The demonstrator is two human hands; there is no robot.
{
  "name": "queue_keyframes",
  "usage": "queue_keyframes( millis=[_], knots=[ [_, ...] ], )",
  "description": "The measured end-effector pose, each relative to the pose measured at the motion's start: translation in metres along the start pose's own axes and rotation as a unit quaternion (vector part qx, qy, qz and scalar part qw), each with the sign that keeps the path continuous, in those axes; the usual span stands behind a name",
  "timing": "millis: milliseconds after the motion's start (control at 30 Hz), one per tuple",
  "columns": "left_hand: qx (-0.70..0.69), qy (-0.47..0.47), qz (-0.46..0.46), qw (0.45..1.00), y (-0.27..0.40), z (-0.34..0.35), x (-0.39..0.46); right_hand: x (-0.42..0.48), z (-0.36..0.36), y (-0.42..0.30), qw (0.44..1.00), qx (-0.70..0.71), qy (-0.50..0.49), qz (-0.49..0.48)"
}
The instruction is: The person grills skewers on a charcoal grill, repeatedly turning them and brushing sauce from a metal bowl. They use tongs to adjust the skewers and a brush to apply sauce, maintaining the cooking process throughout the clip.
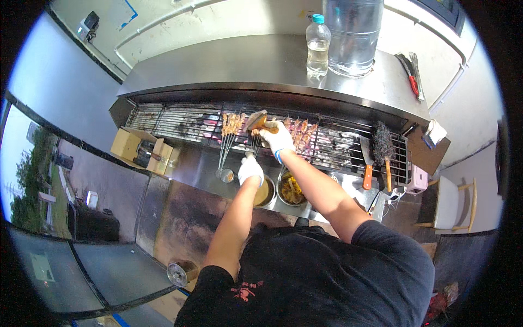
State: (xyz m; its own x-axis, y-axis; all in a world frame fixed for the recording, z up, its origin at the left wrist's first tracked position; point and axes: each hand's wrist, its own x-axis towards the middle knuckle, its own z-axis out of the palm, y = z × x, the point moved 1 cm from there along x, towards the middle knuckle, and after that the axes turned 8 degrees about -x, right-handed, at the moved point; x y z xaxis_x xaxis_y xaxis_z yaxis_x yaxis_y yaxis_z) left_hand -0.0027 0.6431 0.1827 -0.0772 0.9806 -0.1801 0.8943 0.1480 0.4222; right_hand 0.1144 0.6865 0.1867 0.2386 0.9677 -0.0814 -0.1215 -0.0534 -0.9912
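Observation:
My left hand [250,169], in a white glove, is closed around the lower ends of several metal skewers [255,143] at the grill's front edge. My right hand [279,138], also gloved, grips a wide basting brush [256,121], its bristles over the meat on those skewers. To the left lie skewers of browned meat [233,124]; more meat skewers [300,133] lie right of my right hand, partly hidden by it. Under them, coals glow below the long grill grate [184,122]. Near my wrists stand a bowl of brown sauce [265,191] and a bowl of yellowish seasoning [291,189] with a spoon.
On the grate's right rest a blackened scrubbing brush [383,143] and an orange-handled spatula [367,175]. A cardboard box [128,149] sits at the left end. The steel shelf [224,61] holds a plastic bottle [318,49], a large water jug [353,41] and red-handled tongs [412,79].

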Motion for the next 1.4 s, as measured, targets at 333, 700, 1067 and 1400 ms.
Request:
queue_keyframes(
  millis=[333, 700, 1067, 1400],
  knots=[
    [0.065, -0.051, 0.082, 0.993, -0.003, -0.013, 0.008, -0.043, -0.031, -0.018, 0.986, -0.089, 0.129, -0.053],
    [-0.649, -0.636, -0.065, 0.412, -0.078, -0.018, 0.037, -0.12, 0.016, -0.087, 0.944, -0.082, 0.318, -0.035],
    [-0.628, -0.689, -0.159, 0.325, -0.102, 0.008, 0.076, -0.107, 0.07, -0.045, 0.892, -0.302, 0.335, 0.026],
    [-0.651, -0.526, -0.125, 0.533, -0.102, -0.027, 0.031, -0.129, 0.055, -0.083, 0.934, -0.243, 0.256, -0.052]
  ],
)
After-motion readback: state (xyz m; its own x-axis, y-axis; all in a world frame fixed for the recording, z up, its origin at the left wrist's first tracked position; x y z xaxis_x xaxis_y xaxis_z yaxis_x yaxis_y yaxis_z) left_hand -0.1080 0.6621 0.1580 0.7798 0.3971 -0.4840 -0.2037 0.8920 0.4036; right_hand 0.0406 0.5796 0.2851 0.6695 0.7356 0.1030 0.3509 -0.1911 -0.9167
